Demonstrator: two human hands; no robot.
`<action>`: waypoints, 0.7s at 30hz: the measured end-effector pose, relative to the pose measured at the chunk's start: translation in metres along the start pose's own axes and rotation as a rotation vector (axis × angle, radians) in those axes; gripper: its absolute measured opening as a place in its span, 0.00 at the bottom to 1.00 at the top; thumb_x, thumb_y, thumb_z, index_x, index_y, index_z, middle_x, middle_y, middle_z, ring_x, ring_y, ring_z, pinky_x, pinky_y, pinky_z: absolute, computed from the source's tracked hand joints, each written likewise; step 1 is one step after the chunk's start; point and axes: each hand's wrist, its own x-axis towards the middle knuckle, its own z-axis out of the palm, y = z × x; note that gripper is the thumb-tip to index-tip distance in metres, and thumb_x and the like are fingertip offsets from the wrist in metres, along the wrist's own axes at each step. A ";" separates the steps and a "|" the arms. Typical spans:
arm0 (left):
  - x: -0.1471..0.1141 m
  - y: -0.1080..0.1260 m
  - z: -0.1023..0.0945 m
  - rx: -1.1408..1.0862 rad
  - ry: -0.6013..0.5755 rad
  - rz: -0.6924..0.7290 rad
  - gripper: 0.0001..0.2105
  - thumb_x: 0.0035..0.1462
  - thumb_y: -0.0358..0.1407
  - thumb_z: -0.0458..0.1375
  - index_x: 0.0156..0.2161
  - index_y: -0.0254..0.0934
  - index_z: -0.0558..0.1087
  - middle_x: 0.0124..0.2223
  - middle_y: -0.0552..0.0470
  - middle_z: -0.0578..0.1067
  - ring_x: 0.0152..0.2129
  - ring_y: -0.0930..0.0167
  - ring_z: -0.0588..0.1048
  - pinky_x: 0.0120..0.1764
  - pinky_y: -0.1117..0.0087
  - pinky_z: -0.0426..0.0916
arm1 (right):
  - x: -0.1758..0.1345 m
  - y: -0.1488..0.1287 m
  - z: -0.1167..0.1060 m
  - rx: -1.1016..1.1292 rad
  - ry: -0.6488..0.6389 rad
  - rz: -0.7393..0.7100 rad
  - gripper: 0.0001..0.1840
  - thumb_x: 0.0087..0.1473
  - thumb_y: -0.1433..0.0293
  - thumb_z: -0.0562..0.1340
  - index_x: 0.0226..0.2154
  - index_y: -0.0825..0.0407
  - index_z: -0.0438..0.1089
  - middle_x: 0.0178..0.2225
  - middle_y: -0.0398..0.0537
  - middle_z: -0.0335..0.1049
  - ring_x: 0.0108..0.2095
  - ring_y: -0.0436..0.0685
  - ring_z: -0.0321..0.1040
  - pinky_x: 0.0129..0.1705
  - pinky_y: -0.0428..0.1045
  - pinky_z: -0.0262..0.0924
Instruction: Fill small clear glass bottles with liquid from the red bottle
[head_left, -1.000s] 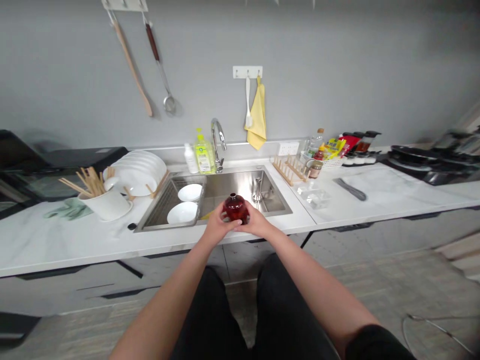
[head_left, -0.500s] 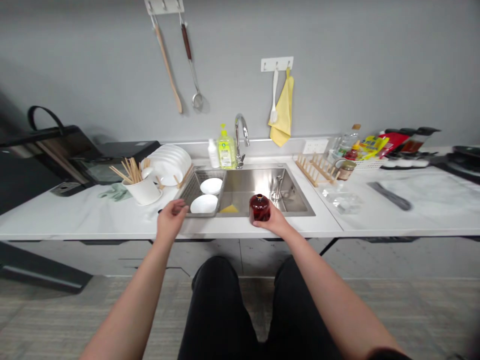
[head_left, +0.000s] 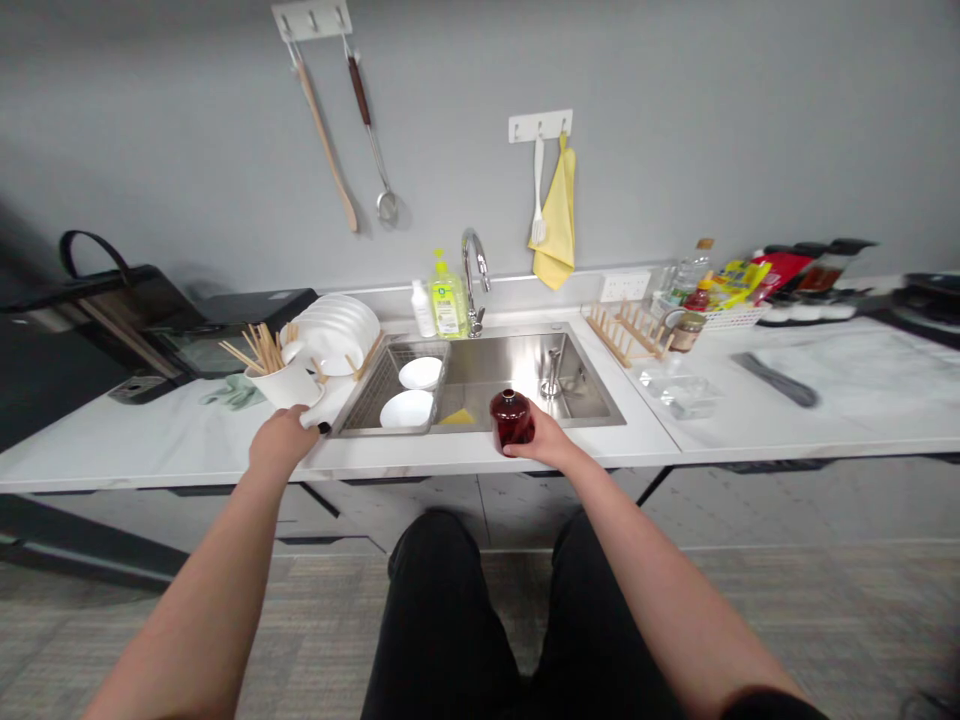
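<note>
My right hand (head_left: 546,440) is wrapped around the side of a dark red glass bottle (head_left: 512,420) with a short open neck. The bottle is upright at the front rim of the sink (head_left: 600,400). On the counter left of the sink, my left hand (head_left: 283,440) is closed at a small white object with a black end (head_left: 324,428); its exact kind is unclear. Just behind this hand stands a white holder (head_left: 283,388) full of wooden chopsticks (head_left: 264,348). Two white bowls (head_left: 407,410) sit in the mesh drying basket (head_left: 360,400) in the sink's left part.
White plates (head_left: 337,330) stand in a wooden rack at left. Behind the sink are a yellow-green soap bottle (head_left: 448,303), a white bottle (head_left: 422,310) and the faucet (head_left: 472,280). An unfilled wooden rack (head_left: 630,335), a jar (head_left: 686,332) and a clear plastic container (head_left: 682,392) are at right.
My left hand has moved left and down from beside the drying basket and closed at the small white object. The right hand still holds the red bottle, while the view has shifted slightly.
</note>
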 end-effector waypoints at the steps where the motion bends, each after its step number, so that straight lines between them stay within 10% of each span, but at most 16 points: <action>1: 0.002 -0.006 0.002 0.022 -0.027 -0.028 0.38 0.60 0.49 0.61 0.71 0.30 0.74 0.64 0.23 0.79 0.60 0.38 0.80 0.60 0.45 0.75 | 0.000 0.002 0.000 -0.012 0.004 -0.010 0.53 0.40 0.64 0.84 0.67 0.49 0.71 0.58 0.54 0.83 0.57 0.71 0.81 0.64 0.65 0.73; 21: -0.003 -0.048 0.016 -0.053 0.036 -0.177 0.26 0.52 0.42 0.65 0.56 0.35 0.75 0.41 0.44 0.81 0.41 0.53 0.80 0.44 0.59 0.71 | 0.000 0.004 -0.002 -0.048 0.010 -0.044 0.55 0.40 0.62 0.85 0.69 0.49 0.71 0.62 0.58 0.81 0.59 0.74 0.80 0.66 0.66 0.71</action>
